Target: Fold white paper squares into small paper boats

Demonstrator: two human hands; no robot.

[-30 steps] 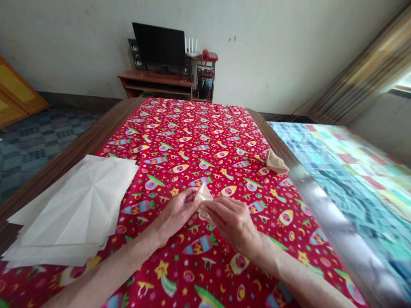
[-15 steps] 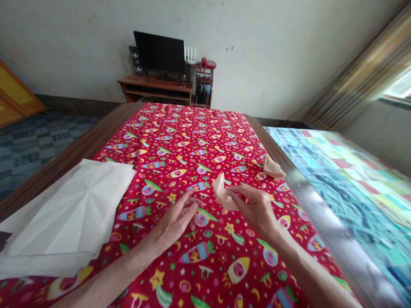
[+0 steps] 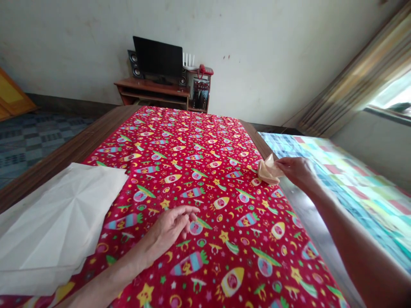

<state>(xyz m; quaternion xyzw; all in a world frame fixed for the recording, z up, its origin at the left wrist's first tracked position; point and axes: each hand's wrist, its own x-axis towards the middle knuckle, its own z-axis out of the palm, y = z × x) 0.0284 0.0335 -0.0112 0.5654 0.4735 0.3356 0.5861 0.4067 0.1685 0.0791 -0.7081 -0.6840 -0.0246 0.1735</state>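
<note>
My right hand (image 3: 297, 171) is at the right edge of the red cloth (image 3: 205, 188), fingers pinched on a folded paper piece (image 3: 269, 167). This cream piece has pointed corners and is right where another folded piece lies, so the two overlap and I cannot tell them fully apart. Over the middle of the cloth, my left hand (image 3: 176, 222) is loosely curled, its fingers a little apart with nothing in them. A stack of large creased paper sheets (image 3: 64, 218) lies to its left, with folds fanning out from one point on the top sheet.
Dark wood table borders show on both sides of the cloth. Past the far end stands a small desk (image 3: 154, 89) with a monitor (image 3: 158, 57), speakers and a red telephone (image 3: 205, 70). A bed with a checked cover (image 3: 321, 158) adjoins the table on the right.
My right hand has carried the folded paper from the middle of the cloth to the right edge, beside the other folded piece. My left hand stays over the cloth, fingers a bit more curled.
</note>
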